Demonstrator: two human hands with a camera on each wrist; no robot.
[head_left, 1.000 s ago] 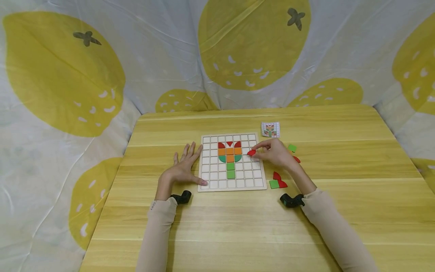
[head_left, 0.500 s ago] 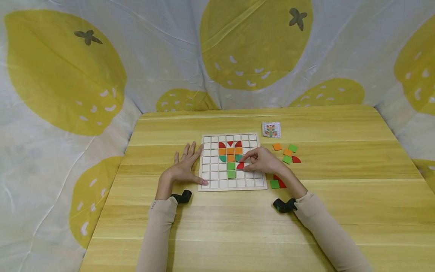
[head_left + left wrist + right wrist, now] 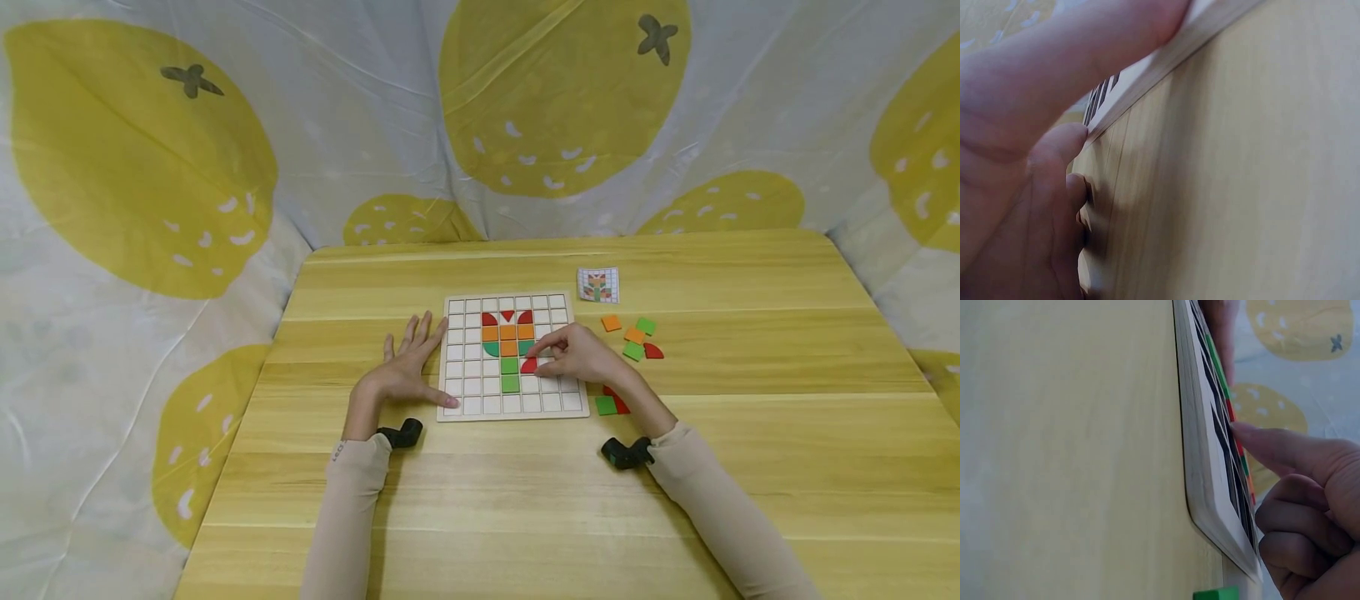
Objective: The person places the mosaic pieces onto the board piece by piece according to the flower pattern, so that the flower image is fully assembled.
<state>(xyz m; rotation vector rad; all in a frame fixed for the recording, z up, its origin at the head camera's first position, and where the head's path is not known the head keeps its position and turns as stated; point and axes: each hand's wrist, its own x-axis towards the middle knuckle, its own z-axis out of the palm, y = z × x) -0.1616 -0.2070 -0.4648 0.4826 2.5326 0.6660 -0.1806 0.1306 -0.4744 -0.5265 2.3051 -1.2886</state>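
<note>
A square wooden grid board (image 3: pixel 549 404) bears a tulip pattern of red, orange, teal and green tiles. My right hand (image 3: pixel 581 354) pinches a red quarter-circle tile (image 3: pixel 528 365) between thumb and index finger, at the cell just right of the upper green square tile (image 3: pixel 510 366). In the right wrist view, the thumb (image 3: pixel 1272 444) presses at the red strip along the board's top, other fingers curled. My left hand (image 3: pixel 405 371) lies with fingers spread at the board's left side, thumb on its near left corner and index fingertip at its left edge.
Right of the board lie loose tiles: an orange square (image 3: pixel 611 322), a red quarter-circle (image 3: pixel 654 352) and several others. A nearer green square (image 3: pixel 606 406) lies beside red tiles partly hidden by the right wrist. A printed pattern card (image 3: pixel 597 285) rests behind the board's right corner.
My right hand has carried the red quarter-circle tile leftward and nearer, from the board's right edge to beside the green stem, then stayed there. The left hand has kept its place.
</note>
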